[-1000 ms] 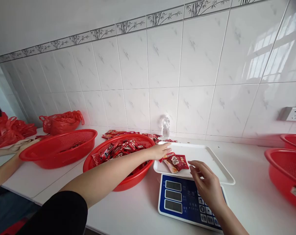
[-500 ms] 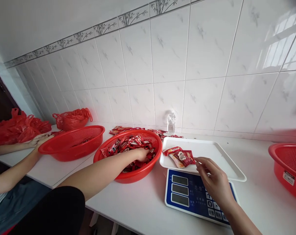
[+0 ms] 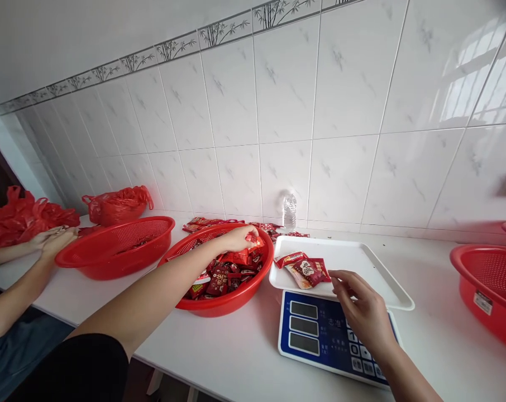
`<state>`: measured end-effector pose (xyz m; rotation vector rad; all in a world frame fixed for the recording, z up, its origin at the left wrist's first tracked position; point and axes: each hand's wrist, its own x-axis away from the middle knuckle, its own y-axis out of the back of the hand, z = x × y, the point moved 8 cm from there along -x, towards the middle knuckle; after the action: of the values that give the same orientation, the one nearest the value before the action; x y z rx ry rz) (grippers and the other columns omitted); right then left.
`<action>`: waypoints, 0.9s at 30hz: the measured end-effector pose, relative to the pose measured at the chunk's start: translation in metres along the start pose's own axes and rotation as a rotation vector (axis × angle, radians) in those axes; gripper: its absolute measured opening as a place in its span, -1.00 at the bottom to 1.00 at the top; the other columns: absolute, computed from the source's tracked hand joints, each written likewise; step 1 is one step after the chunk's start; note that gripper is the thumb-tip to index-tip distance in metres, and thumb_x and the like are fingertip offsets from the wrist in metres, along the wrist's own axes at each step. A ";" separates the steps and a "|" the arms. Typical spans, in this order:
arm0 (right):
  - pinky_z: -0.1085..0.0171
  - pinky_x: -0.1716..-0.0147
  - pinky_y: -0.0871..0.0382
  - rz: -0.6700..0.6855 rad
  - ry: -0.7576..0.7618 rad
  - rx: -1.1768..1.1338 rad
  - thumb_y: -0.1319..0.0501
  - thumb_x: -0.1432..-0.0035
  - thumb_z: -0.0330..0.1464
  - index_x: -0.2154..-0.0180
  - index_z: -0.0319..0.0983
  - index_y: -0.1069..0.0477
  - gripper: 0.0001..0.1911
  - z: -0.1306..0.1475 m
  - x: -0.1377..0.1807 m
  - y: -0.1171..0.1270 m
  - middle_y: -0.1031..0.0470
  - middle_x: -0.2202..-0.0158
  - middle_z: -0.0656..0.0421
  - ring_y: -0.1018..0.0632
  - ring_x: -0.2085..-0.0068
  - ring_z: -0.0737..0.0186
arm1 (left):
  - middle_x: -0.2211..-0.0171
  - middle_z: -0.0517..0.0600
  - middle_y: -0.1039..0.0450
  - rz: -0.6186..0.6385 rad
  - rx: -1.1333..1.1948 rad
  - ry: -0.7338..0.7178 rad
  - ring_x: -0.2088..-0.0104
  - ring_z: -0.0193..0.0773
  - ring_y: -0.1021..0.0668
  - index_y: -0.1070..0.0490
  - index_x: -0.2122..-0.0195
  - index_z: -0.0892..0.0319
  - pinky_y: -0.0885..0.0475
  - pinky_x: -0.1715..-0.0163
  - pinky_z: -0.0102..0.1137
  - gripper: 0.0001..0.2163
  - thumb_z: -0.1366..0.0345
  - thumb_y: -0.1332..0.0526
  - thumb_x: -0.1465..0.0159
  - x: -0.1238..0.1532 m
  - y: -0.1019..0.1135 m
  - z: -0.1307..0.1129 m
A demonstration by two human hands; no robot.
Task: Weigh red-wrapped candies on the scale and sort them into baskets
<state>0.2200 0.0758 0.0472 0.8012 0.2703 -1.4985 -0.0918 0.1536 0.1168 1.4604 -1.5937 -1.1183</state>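
Observation:
My left hand [image 3: 238,238] is raised over a red basket [image 3: 219,304] full of red snack packets and grips a small handful of those packets [image 3: 254,241]. To the right a white tray [image 3: 364,262] sits on a blue digital scale [image 3: 320,335]; a few red packets [image 3: 306,268] lie at the tray's left end. My right hand [image 3: 362,310] rests on the tray's front edge above the scale's keypad, fingers loosely apart, holding nothing.
A second, nearly bare red basket [image 3: 114,245] stands left, with red plastic bags [image 3: 117,204] behind it. Another person's hands [image 3: 54,239] work at the far left. A water bottle [image 3: 289,212] stands by the tiled wall. More red baskets [image 3: 487,290] sit at right.
My left hand went from the tray into the middle basket, dug among the packets, and has now lifted out holding some. My right hand stayed by the tray's edge.

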 end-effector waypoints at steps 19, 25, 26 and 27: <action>0.34 0.44 -0.43 0.006 -0.017 -0.057 -0.06 -0.31 -0.18 0.14 -0.18 -0.45 -0.71 0.004 -0.004 0.000 -0.48 0.18 0.09 -0.55 0.33 0.26 | 0.31 -0.07 -0.51 -0.136 0.003 -0.401 0.27 -0.21 -0.53 -0.35 -0.06 0.07 -0.34 0.22 -0.38 -0.68 0.30 0.06 -0.37 -0.007 -0.029 -0.122; 0.33 0.45 -0.44 -0.001 -0.003 -0.035 -0.05 -0.31 -0.17 0.15 -0.18 -0.45 -0.70 0.007 -0.004 0.001 -0.50 0.18 0.08 -0.56 0.34 0.24 | 0.17 -0.05 -0.51 -0.305 0.141 -0.320 0.14 -0.23 -0.51 -0.39 0.10 0.13 -0.35 0.10 -0.40 -0.75 0.23 0.02 -0.34 0.008 0.006 -0.085; 0.33 0.45 -0.44 0.000 0.007 -0.027 -0.04 -0.31 -0.17 0.14 -0.18 -0.45 -0.69 0.008 -0.003 0.000 -0.50 0.19 0.08 -0.56 0.34 0.24 | 0.18 -0.05 -0.51 -0.301 0.125 -0.278 0.16 -0.22 -0.52 -0.40 0.14 0.14 -0.35 0.11 -0.40 -0.76 0.22 0.01 -0.33 0.013 0.008 -0.074; 0.32 0.46 -0.44 0.001 0.022 -0.014 -0.04 -0.32 -0.17 0.14 -0.18 -0.45 -0.69 0.009 -0.003 0.000 -0.50 0.19 0.08 -0.55 0.35 0.24 | 0.22 -0.04 -0.52 -0.283 0.089 -0.222 0.19 -0.21 -0.53 -0.40 0.18 0.14 -0.37 0.14 -0.39 -0.76 0.21 0.01 -0.33 0.017 0.008 -0.062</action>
<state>0.2169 0.0721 0.0555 0.8065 0.2968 -1.4863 -0.0412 0.1281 0.1473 1.7089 -1.6378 -1.4283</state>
